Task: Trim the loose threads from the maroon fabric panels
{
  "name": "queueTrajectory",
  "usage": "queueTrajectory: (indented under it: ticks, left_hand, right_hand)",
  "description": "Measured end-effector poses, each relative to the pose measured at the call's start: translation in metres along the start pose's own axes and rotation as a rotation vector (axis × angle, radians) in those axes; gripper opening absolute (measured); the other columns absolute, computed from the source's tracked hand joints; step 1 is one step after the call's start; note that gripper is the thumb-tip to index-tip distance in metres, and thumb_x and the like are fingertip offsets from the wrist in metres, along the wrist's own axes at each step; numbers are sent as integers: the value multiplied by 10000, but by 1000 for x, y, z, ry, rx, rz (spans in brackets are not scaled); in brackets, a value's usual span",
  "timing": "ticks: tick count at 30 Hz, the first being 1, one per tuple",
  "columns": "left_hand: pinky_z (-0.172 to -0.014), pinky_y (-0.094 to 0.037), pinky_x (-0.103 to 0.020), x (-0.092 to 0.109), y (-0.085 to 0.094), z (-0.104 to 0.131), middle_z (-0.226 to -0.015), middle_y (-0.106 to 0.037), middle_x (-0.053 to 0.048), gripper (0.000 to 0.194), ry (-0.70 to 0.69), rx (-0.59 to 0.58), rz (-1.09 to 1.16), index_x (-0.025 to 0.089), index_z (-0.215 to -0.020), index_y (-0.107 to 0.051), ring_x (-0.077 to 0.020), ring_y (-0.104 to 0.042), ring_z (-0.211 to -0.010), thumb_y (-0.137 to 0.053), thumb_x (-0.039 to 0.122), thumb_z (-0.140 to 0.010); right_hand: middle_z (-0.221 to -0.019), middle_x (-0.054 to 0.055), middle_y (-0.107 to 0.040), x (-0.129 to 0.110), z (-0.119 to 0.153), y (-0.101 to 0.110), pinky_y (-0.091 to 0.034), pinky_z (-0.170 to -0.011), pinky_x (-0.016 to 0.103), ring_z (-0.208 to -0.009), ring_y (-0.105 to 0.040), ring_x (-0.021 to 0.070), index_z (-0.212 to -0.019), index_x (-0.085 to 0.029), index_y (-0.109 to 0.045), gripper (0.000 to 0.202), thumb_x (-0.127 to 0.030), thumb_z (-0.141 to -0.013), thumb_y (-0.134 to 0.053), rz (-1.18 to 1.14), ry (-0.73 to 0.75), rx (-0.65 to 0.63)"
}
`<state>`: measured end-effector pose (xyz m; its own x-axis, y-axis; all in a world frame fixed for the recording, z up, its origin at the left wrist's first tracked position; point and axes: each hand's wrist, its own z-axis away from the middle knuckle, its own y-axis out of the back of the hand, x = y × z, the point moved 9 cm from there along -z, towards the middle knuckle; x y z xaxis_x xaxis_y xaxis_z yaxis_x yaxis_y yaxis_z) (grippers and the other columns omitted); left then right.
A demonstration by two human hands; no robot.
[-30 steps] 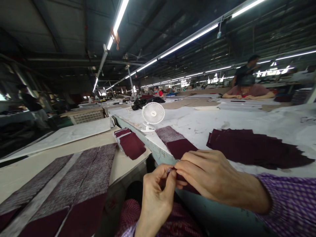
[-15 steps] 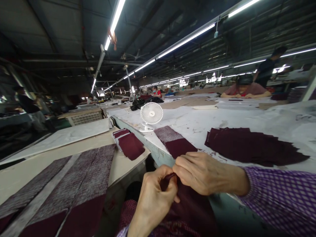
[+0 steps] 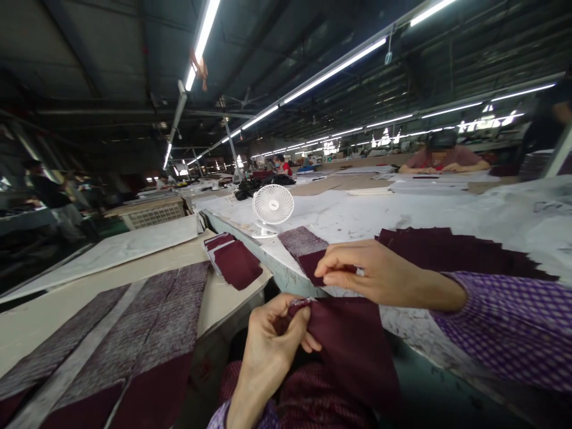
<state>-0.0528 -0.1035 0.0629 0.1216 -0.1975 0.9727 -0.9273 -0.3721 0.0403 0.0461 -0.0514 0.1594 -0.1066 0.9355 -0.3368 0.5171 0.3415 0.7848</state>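
Low in the middle, my left hand (image 3: 272,339) pinches the top corner of a maroon cloth piece (image 3: 353,345), which hangs down over my lap. A pale, fuzzy edge shows at the pinched corner. Above the cloth and apart from it, my right hand (image 3: 364,268) has its thumb and fingertips close together; whatever may be between them is too small to name. Behind that hand lies a two-tone grey and maroon piece (image 3: 301,241) on the white-covered table. Further right is a fanned stack of maroon pieces (image 3: 460,250).
A small white fan (image 3: 273,204) stands on the table (image 3: 339,208). At left, a cream board (image 3: 179,250) carries long grey-maroon strips (image 3: 156,322) and a small maroon stack (image 3: 236,265). People sit and stand further back.
My right hand has come away from the pinched corner and moved up. The maroon cloth now hangs more spread out from my left hand. The standing person at the right has moved further right.
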Motion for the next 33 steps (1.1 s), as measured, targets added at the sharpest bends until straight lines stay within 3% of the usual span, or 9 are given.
queueTrajectory:
  ticks: [3, 5, 12, 17, 20, 23, 26, 29, 33]
  left_hand:
    - [-439, -480, -181, 7, 3, 2, -474, -623, -6, 199, -48, 46, 24, 121, -772, -622, -120, -593, -409, -608, 320, -776]
    - [-429, -475, -176, 10, 3, 3, -468, -619, -3, 193, -66, 72, 24, 121, -780, -634, -119, -591, -405, -617, 313, -770]
    - [-457, -491, -192, 9, -3, 5, -512, -626, -7, 190, -116, 90, -89, 126, -814, -641, -131, -607, -445, -601, 309, -780]
    - [-398, -413, -157, -1, -6, 1, -430, -561, 23, 172, -59, 12, -239, 140, -791, -620, -97, -542, -370, -532, 286, -816]
    - [-364, -359, -137, -9, -4, -2, -393, -517, 39, 182, 10, -21, -295, 144, -734, -597, -80, -508, -335, -529, 292, -813]
    - [-338, -357, -148, -15, -3, -2, -373, -495, 46, 221, 97, -46, -133, 130, -725, -594, -86, -493, -302, -586, 347, -769]
    - [-327, -363, -157, -10, 2, 0, -388, -517, 36, 279, 81, -7, -3, 116, -733, -612, -95, -504, -303, -652, 392, -716]
    - [-313, -358, -158, -4, 10, 2, -404, -524, 39, 302, 44, 70, 56, 116, -745, -632, -91, -499, -299, -687, 407, -689]
    - [-315, -364, -158, 0, 12, 4, -403, -519, 41, 309, 8, 133, 83, 117, -747, -644, -83, -488, -299, -680, 421, -701]
  right_hand:
    - [-784, 29, -637, -25, 6, -3, -398, -620, 220, -676, -549, 97, -854, -146, -626, 147, -222, -887, -504, 300, 165, 79]
    - [-779, 27, -627, -32, 9, -9, -384, -602, 233, -653, -535, 101, -865, -149, -625, 165, -231, -897, -485, 438, 190, 103]
    - [-701, 19, -566, -41, 15, -23, -332, -533, 267, -585, -474, 105, -772, -142, -606, 257, -171, -907, -389, 650, 251, 90]
    - [-643, 10, -524, -41, 18, -37, -289, -516, 285, -550, -422, 115, -697, -138, -574, 255, -121, -890, -407, 847, 456, 83]
    - [-674, 16, -556, -24, 11, -37, -325, -541, 269, -579, -456, 108, -724, -127, -583, 247, -143, -905, -414, 691, 407, 12]
    - [-732, 10, -587, -5, 2, -32, -387, -554, 212, -591, -510, 74, -838, -122, -605, 208, -216, -926, -441, 203, 185, -132]
    - [-765, 10, -603, 3, -2, -23, -402, -501, 171, -505, -507, 34, -894, -110, -598, 227, -244, -941, -420, -149, -6, -133]
    - [-766, 23, -610, -2, -3, -8, -409, -507, 177, -523, -511, 44, -891, -116, -589, 256, -227, -955, -367, -130, -16, 14]
    - [-758, 40, -603, -30, 4, -7, -416, -613, 228, -680, -536, 104, -802, -146, -607, 207, -269, -909, -480, 246, 204, 127]
